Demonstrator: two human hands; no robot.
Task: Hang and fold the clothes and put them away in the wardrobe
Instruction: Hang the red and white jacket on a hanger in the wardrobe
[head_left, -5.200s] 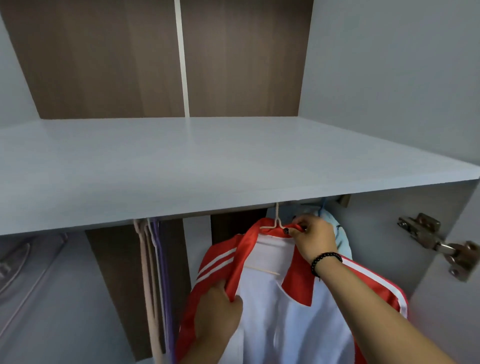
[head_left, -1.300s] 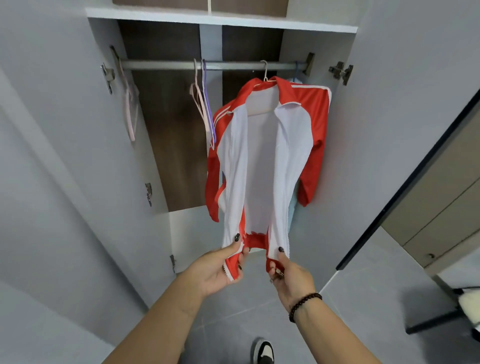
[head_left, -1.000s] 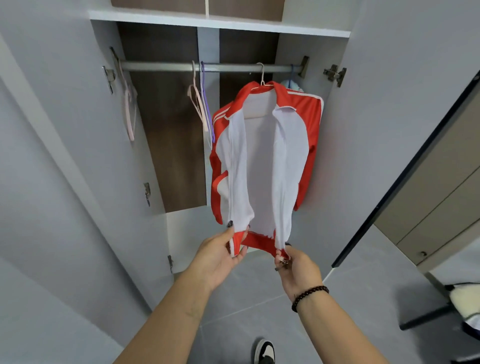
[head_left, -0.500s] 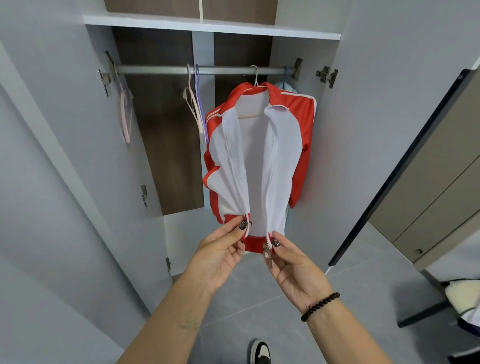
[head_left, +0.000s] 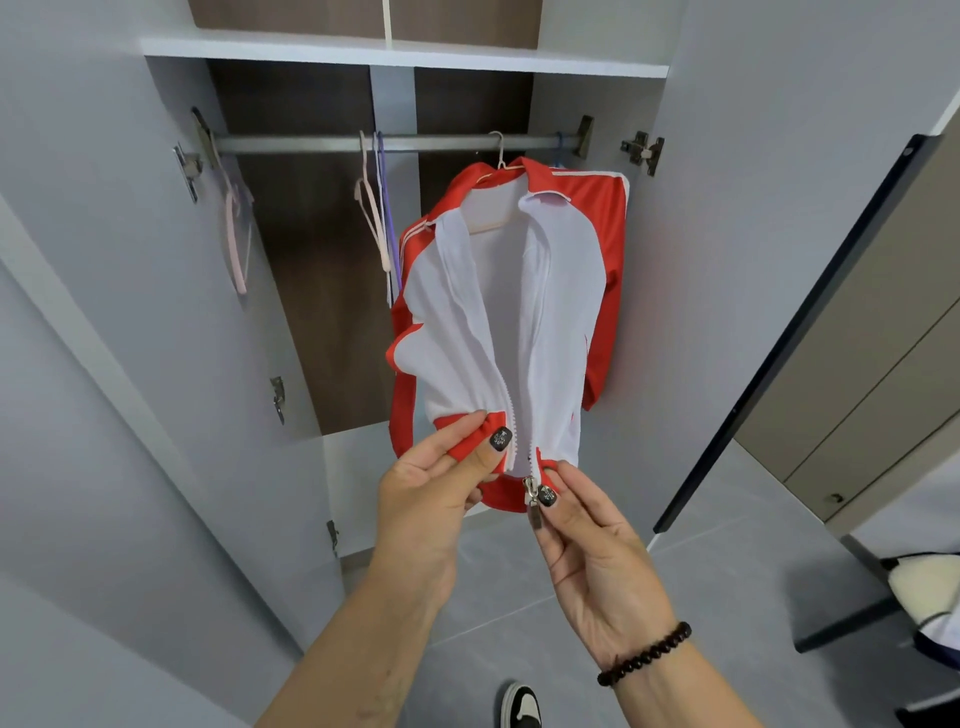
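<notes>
Toward the rail's left end we see slim bare hangers, pink and purple, while toward its right end our red-and-white jacket already hangs, smooth and slightly shiny, its front not yet zipped. Our left hand has its grip pinched on the left hem, and our right hand pinches the small metal zipper pull. We judge other clothes remain.

Bright, even indoor light with no glare; shadows are soft, deepest on the brown back panel under the shelf; wide-angle bending bows the wardrobe doors at the edges; focus stays fairly sharp, slightly softer toward the corners.
</notes>
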